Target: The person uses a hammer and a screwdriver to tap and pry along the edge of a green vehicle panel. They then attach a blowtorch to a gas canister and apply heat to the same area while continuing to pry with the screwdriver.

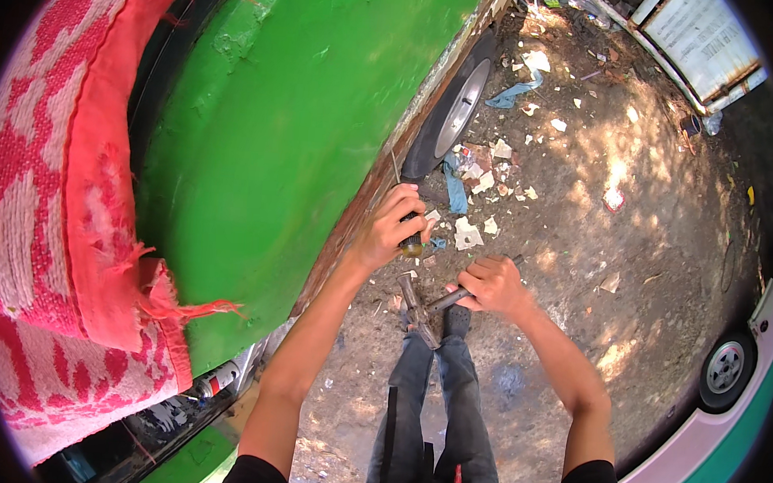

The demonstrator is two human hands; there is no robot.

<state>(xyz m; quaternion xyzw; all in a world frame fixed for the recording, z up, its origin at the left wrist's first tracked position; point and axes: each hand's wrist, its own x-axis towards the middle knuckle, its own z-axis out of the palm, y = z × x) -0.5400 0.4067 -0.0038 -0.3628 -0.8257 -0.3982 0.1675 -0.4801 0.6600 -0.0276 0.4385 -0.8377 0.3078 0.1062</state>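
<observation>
My left hand (394, 227) is closed around the dark handle of a screwdriver (411, 246). Its thin metal blade points away from me and meets the rusty lower edge (382, 166) of a green car body panel (295, 138). To the right and nearer to me, my right hand (493, 284) grips the dark handle of a hammer (418, 312). The metal hammer head hangs above my legs, apart from the screwdriver's butt end. How deep the blade tip sits at the edge is too small to tell.
A red and white patterned cloth (32, 176) drapes over the car at left. Beyond my hands is a wheel (464, 105). Pale flakes (468, 234) and blue rags (454, 185) litter the dirt ground. Another vehicle (701, 447) stands at right, a rusty white panel (704, 44) at far right.
</observation>
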